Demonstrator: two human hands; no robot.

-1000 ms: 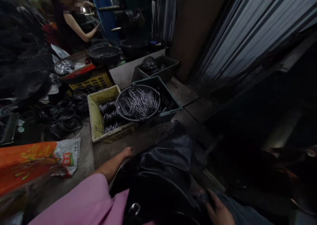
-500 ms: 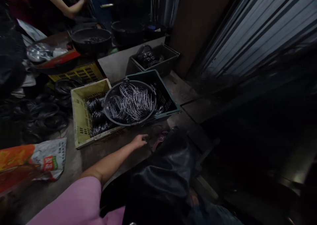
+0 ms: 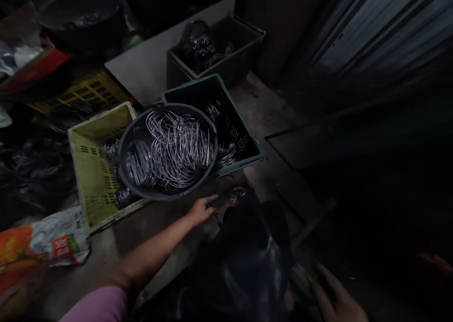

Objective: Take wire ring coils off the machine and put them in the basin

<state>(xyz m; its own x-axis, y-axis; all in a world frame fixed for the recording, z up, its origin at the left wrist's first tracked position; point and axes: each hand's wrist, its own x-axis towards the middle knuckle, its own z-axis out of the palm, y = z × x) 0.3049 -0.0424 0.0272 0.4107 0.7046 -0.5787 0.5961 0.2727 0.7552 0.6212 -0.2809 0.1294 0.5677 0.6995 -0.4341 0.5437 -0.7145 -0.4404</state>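
My left hand hangs over the floor in front of a round dark basin, its fingers slightly apart with nothing visible in them. Bent, shiny metal wire pieces fill the basin, which rests across a yellow crate and a dark green crate. At the lower right my right hand shows only in part, dim and smeared. Something dark lies between its fingers, but I cannot make out whether they hold it. A dark, glossy apron covers my lap between the hands.
Behind the crates is a grey bin with small hooked metal pieces. A printed bag lies at the left, near dark coils. Another basin stands at the upper left. Corrugated metal sheeting rises at the upper right.
The view has shifted closer to the basin and crates. My right hand has come into view at the lower right. A co-worker's arm at the upper left is out of sight.
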